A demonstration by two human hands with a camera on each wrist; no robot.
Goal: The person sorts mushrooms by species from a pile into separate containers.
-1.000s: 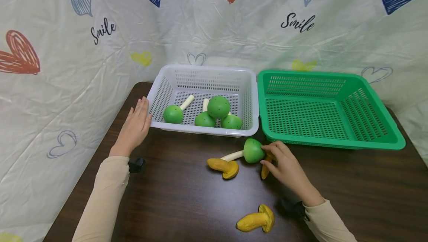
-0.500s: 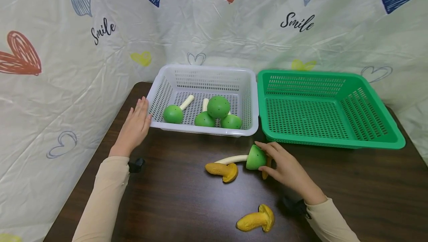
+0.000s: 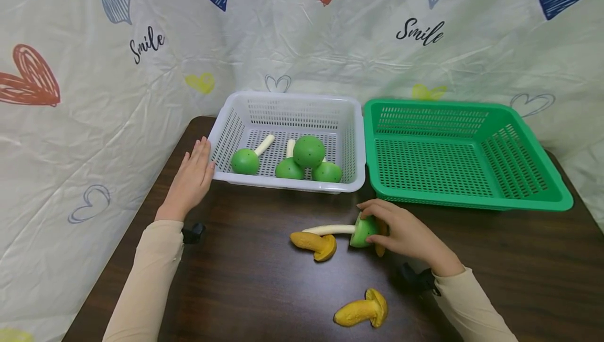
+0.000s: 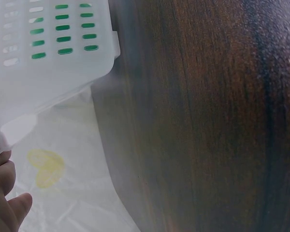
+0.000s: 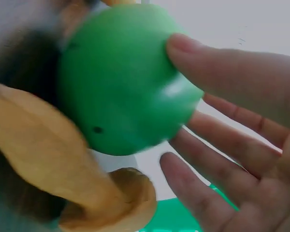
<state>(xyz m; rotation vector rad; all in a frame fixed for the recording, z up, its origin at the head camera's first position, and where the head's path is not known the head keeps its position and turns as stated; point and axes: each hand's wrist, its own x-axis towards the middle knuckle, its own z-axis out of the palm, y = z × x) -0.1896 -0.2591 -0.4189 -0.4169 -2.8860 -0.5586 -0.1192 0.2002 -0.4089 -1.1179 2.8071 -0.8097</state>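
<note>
My right hand [image 3: 403,231] holds the green cap of a white-stemmed mushroom [image 3: 362,231] between thumb and fingers, and its stem points left. In the right wrist view the thumb lies on one side of the dotted green cap [image 5: 121,82], with fingers on the other. A tan mushroom [image 5: 43,150] lies close by the cap, mostly hidden by the hand in the head view. A yellow-brown mushroom [image 3: 313,245] overlaps the stem's end. My left hand [image 3: 187,179] rests with straight fingers against the left side of the white basket [image 3: 288,183].
Several green-capped mushrooms, one a round green cap [image 3: 309,151] on top, lie in the white basket. Close to its right side stands a green basket [image 3: 434,166]. Another yellow mushroom [image 3: 362,311] lies near the front of the dark table [image 3: 245,284]. A printed cloth hangs behind.
My right hand has closed around the green cap, drawing it slightly toward me and to the right while the stem swung level. The yellow-brown mushroom beside it shifted a little. My left hand stayed put.
</note>
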